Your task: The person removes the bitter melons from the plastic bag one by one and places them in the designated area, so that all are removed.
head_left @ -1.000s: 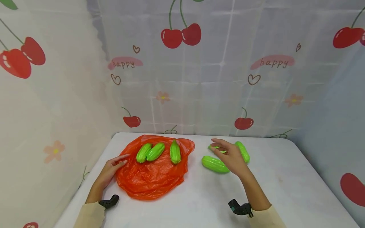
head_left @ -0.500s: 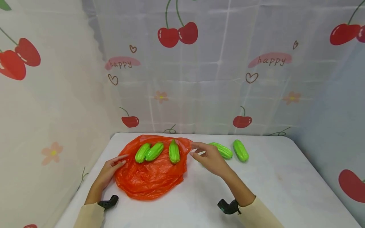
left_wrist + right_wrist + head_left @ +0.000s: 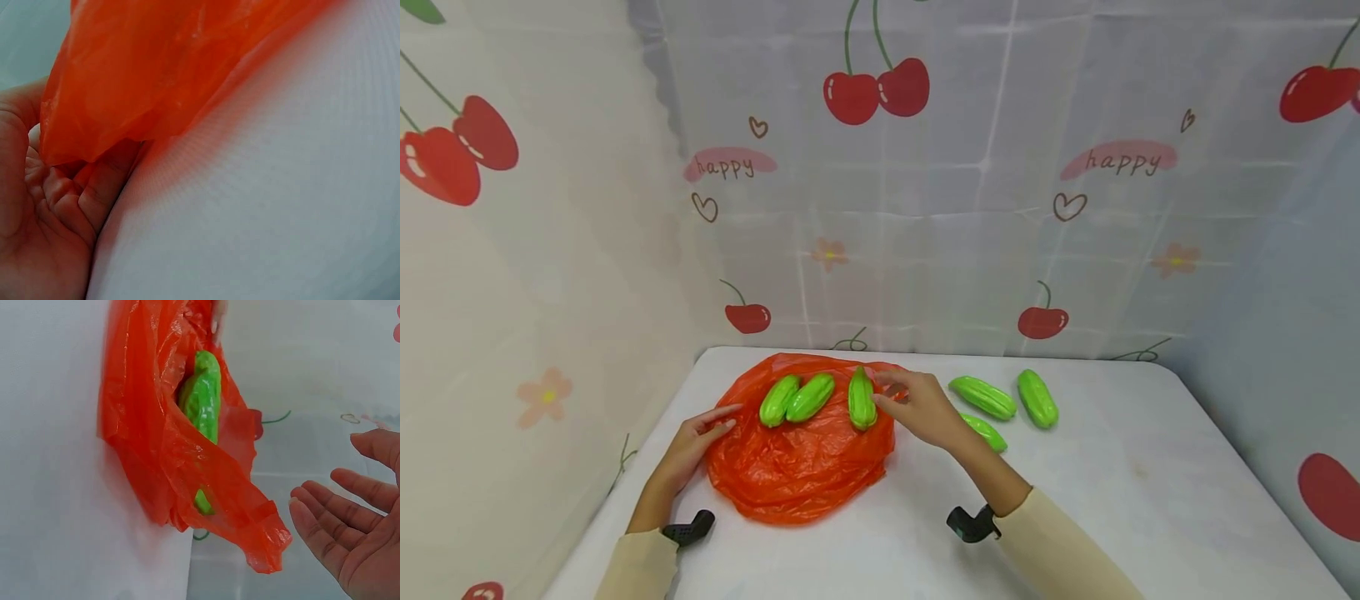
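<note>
A crumpled red plastic bag (image 3: 797, 475) lies on the left half of the white table. Three green, ridged, cucumber-like vegetables are at the bag: two side by side at its back left, and one vegetable (image 3: 861, 404) nearer its right edge. My left hand (image 3: 683, 450) holds the bag's left side; in the left wrist view the red film (image 3: 137, 75) runs between thumb and fingers. My right hand (image 3: 921, 408) hovers by the bag's right edge, fingertips close to the rightmost vegetable. Seen from the right wrist, its fingers (image 3: 340, 519) are spread and hold nothing.
Three more green vegetables lie on the table (image 3: 1120, 517) right of the bag: one vegetable (image 3: 982, 397) at the back, another (image 3: 1037, 398) beside it, and a front one (image 3: 985, 432) partly behind my right forearm. A cherry-printed curtain (image 3: 925, 233) stands behind the table.
My right hand has moved left, from over the loose vegetables on the right to the bag's right edge. The left hand and the bag look almost unchanged.
</note>
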### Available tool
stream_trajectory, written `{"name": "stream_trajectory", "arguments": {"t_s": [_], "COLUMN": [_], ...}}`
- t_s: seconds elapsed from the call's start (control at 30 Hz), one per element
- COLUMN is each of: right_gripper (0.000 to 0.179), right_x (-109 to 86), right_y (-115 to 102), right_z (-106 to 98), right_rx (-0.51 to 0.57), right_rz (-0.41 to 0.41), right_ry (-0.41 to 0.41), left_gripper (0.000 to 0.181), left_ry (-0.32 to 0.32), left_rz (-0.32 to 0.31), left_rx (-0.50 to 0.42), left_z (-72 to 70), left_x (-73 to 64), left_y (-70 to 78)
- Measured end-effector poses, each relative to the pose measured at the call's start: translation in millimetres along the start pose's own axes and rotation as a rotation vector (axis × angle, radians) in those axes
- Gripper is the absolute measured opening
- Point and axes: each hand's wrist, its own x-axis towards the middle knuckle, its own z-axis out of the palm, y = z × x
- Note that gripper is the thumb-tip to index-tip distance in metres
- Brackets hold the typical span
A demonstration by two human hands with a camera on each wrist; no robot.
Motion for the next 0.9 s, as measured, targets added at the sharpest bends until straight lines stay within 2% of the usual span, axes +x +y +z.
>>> {"name": "stream_trajectory", "arguments": {"t_s": [0.23, 0.47, 0.9], "right_gripper": [0.04, 0.048, 0.057], "right_x": [15.7, 22.5, 32.3], "right_y": [12, 25, 44], "right_z": [16, 33, 54], "right_rx": [0.037, 0.005, -0.031], "right_rz": [0.044, 0.086, 0.128], "right_ry": [0.018, 0.044, 0.07], "left_gripper": [0.049, 0.048, 0.049], "left_ry": [0.001, 0.005, 0.0], "left_rz": [-0.009, -0.001, -0.012], "left_rx": [0.008, 0.013, 0.031], "left_z": [-0.8, -0.1, 0.0], "left_x": [-1.0, 0.9, -1.0], "left_y": [2.1, -2.3, 0.5]}}
